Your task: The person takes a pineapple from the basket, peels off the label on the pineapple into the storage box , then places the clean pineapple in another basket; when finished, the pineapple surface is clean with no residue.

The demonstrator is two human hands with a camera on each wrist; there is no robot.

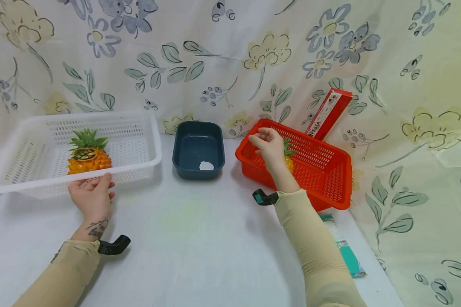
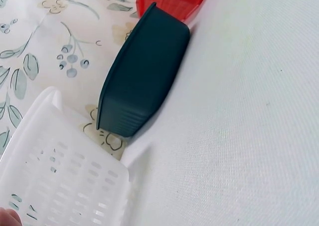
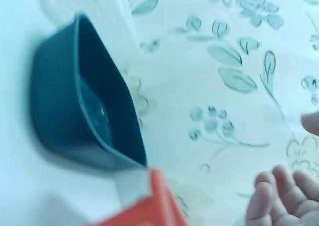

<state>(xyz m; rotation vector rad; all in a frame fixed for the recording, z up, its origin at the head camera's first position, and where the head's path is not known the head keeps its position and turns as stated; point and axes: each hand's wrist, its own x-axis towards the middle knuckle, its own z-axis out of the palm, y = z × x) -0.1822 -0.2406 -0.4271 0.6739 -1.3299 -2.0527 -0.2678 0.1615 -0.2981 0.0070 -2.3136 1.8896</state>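
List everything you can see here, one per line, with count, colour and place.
white basket: 1, white, table's left
left pineapple: 1, orange with green leaves, inside white basket
blue bin: 1, dark blue, between baskets
patch: 1, white, inside blue bin
red basket: 1, red, table's right
right pineapple: 1, yellow with green leaves, in red basket
pasta box: 1, red and white, slanted at red basket's back rim
packet: 1, green and white, right table edge
table: 1, white, underneath
cloth: 1, pale floral, behind
wrist cameras: 2, black, one per wrist
sleeves: 2, beige, forearms
left hand: 1, bare, gripping white basket's front rim
right hand: 1, bare, above red basket
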